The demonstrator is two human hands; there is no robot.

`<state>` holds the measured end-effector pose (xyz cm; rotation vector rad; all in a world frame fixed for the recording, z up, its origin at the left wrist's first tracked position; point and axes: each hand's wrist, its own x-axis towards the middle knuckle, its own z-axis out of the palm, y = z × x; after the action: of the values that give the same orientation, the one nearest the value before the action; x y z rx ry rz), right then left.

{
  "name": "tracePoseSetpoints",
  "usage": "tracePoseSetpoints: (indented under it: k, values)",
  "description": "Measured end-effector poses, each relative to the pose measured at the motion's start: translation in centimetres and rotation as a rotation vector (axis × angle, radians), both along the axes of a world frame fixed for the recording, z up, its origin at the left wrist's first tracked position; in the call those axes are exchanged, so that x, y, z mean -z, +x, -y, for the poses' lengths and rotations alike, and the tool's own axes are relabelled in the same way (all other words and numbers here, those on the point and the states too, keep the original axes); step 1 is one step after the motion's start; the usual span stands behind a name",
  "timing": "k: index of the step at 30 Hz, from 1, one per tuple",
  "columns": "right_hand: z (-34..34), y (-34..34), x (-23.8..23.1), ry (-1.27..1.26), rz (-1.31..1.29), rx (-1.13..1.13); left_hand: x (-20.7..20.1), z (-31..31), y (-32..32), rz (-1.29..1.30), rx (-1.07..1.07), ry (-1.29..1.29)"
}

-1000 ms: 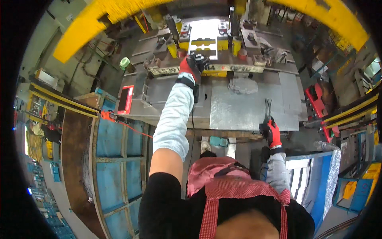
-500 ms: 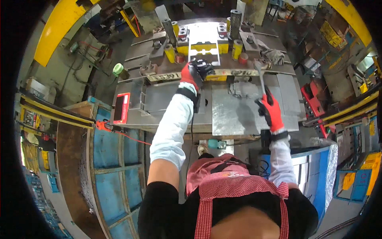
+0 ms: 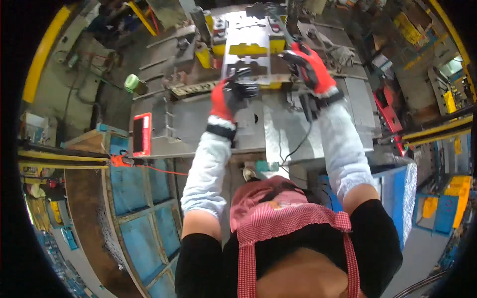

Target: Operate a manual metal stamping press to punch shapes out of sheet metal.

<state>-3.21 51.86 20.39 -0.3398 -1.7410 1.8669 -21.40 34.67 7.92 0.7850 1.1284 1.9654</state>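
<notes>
My left hand, in a red glove with black fingers, is at the near end of a bright cut-out metal sheet lying in the press die. Its fingers are smeared, so whether they grip the sheet is unclear. To the right of the sheet, my right hand, gloved alike, reaches over the die's near bar. Its fingers curl inward; what they hold is blurred and hidden. Dark bands with a cord circle both wrists. A yellow die block shows through the sheet's cut-outs.
A flat metal plate lies on the near right of the press bed. A red-framed dark panel is at the left, with a green-lidded container beyond. Yellow and dark posts stand around the die. A blue bin is at lower right.
My right hand has moved forward and left from above the flat plate to beside the die. The metal tool it held is no longer distinguishable. My left hand stays near the sheet's end.
</notes>
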Motion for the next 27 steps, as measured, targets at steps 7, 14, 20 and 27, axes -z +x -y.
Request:
tracePoseSetpoints:
  k: [7,14,20,27]
  values:
    - [2.0,19.0,9.0,-0.190,0.385,0.194,-3.6,14.9,4.5,-0.750,-0.271,-0.387]
    - [-0.9,19.8,22.3,-0.256,0.454,0.258,3.2,35.0,9.5,-0.398,-0.580,-0.624]
    - [-1.3,23.1,25.3,-0.210,0.328,0.327,0.6,43.4,12.3,-0.088,-1.028,-0.717]
    - [-5.1,23.6,29.4,-0.576,0.314,0.307,-6.8,54.7,-0.1,0.203,-1.326,0.310]
